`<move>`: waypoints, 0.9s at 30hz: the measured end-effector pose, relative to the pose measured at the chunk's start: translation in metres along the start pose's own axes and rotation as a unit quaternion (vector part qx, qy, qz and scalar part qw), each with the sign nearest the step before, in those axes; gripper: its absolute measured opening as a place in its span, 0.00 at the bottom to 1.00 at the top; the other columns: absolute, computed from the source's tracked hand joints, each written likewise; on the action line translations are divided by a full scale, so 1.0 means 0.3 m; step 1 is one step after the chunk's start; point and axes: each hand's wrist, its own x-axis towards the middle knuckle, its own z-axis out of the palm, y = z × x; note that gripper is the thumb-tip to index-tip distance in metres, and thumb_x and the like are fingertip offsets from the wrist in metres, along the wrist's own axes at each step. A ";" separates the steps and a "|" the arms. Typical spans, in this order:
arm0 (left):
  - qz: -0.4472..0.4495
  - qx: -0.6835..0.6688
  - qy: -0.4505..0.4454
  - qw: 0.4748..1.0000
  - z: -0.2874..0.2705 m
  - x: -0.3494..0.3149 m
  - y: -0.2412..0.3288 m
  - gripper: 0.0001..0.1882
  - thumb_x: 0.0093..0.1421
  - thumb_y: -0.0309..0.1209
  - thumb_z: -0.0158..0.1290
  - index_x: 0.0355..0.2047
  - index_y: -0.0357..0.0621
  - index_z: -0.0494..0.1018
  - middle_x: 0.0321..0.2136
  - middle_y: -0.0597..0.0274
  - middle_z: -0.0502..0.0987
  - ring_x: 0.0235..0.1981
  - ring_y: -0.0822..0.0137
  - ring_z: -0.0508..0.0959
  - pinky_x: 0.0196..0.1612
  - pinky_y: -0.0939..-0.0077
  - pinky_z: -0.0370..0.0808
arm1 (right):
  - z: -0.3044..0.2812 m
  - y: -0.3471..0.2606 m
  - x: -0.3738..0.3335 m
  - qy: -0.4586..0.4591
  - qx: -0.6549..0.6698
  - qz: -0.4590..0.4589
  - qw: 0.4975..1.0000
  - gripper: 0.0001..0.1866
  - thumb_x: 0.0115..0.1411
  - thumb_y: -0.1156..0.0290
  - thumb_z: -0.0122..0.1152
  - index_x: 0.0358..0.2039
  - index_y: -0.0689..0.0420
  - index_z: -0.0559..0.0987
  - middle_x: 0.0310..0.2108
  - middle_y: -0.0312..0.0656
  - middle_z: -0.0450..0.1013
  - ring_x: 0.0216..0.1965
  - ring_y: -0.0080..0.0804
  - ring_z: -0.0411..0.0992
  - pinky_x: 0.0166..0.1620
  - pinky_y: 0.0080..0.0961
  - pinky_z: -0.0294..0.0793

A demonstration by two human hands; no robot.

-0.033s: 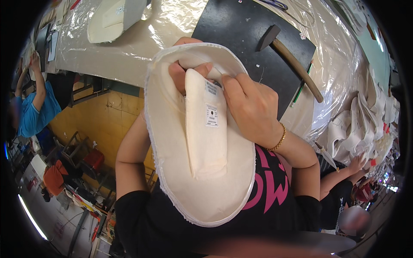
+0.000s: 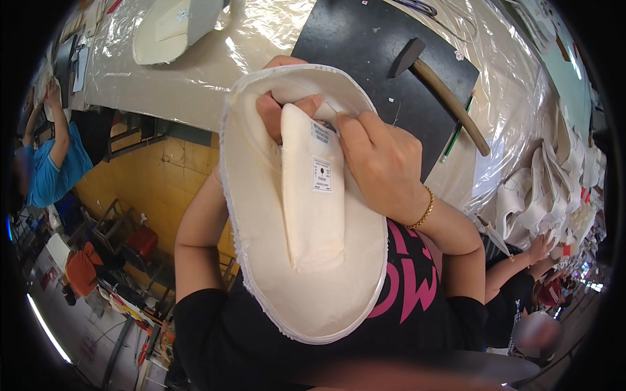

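A cream-white shoe upper (image 2: 319, 303) hangs upright before my chest, its open underside toward me and its edge frayed. Inside it lies a padded tongue (image 2: 313, 228) with two small printed labels. My left hand (image 2: 268, 116) grips the upper from the far side. Its fingertips come through the opening by the tongue's top, and the rest is mostly hidden behind the material. My right hand (image 2: 385, 163), with a gold bracelet at the wrist, pinches the upper beside the tongue's top; its fingers are closed, their tips partly hidden.
A hammer (image 2: 443, 98) rests on a black mat (image 2: 339, 39), a green pencil (image 2: 451, 144) along the mat's edge. Plastic sheeting (image 2: 176, 85) covers the table. Another upper (image 2: 169, 32) lies far left. White uppers (image 2: 544, 186) pile up at right, by a co-worker's hand (image 2: 540, 249).
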 end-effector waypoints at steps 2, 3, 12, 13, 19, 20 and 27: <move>0.016 0.005 0.001 1.000 0.000 -0.004 0.011 0.18 0.57 0.26 0.62 0.46 0.39 0.71 0.33 0.60 0.80 0.33 0.72 0.80 0.35 0.78 0.78 | -0.006 0.000 0.002 -0.004 -0.001 0.008 1.000 0.11 0.50 0.76 0.64 0.37 0.58 0.79 0.25 0.37 0.67 0.19 0.30 0.70 0.23 0.26 0.68; 0.023 0.008 0.001 1.000 0.000 -0.005 0.017 0.18 0.57 0.26 0.62 0.46 0.39 0.71 0.33 0.60 0.80 0.33 0.72 0.80 0.35 0.78 0.78 | -0.007 0.001 0.004 -0.004 0.002 0.007 1.000 0.12 0.50 0.76 0.64 0.37 0.58 0.79 0.25 0.37 0.67 0.19 0.30 0.70 0.23 0.26 0.68; 0.039 0.018 0.006 0.999 0.006 0.000 0.066 0.17 0.57 0.26 0.62 0.46 0.41 0.72 0.34 0.62 0.80 0.36 0.73 0.78 0.38 0.78 0.77 | -0.003 0.011 0.013 0.007 0.002 0.003 1.000 0.14 0.50 0.77 0.64 0.40 0.58 0.79 0.25 0.37 0.66 0.18 0.31 0.69 0.23 0.26 0.68; 0.061 0.028 -0.001 0.998 0.003 0.003 0.068 0.17 0.56 0.26 0.62 0.46 0.41 0.72 0.35 0.62 0.80 0.36 0.73 0.78 0.38 0.78 0.77 | -0.003 0.010 0.012 0.008 0.003 0.002 1.000 0.13 0.51 0.77 0.64 0.39 0.58 0.79 0.25 0.37 0.66 0.18 0.31 0.69 0.23 0.26 0.68; 0.001 -0.024 -0.003 1.000 0.001 0.000 0.074 0.17 0.57 0.26 0.62 0.46 0.42 0.73 0.36 0.63 0.80 0.37 0.73 0.78 0.40 0.78 0.77 | 0.001 0.004 0.007 0.016 0.001 0.008 1.000 0.13 0.52 0.78 0.63 0.39 0.59 0.79 0.25 0.38 0.66 0.19 0.31 0.70 0.24 0.27 0.69; -0.005 -0.033 -0.002 0.999 0.003 -0.004 0.076 0.17 0.57 0.27 0.61 0.47 0.42 0.73 0.37 0.63 0.80 0.38 0.74 0.78 0.40 0.78 0.77 | 0.001 0.004 0.007 0.015 0.000 0.009 1.000 0.12 0.52 0.78 0.63 0.39 0.59 0.79 0.25 0.38 0.66 0.19 0.31 0.70 0.24 0.27 0.69; -0.046 -0.096 0.015 0.994 0.012 -0.059 0.107 0.17 0.61 0.31 0.58 0.49 0.42 0.73 0.41 0.64 0.78 0.41 0.74 0.77 0.44 0.79 0.76 | 0.007 0.003 0.010 0.018 0.021 0.016 0.999 0.12 0.53 0.79 0.64 0.40 0.60 0.79 0.26 0.39 0.68 0.21 0.34 0.72 0.25 0.28 0.71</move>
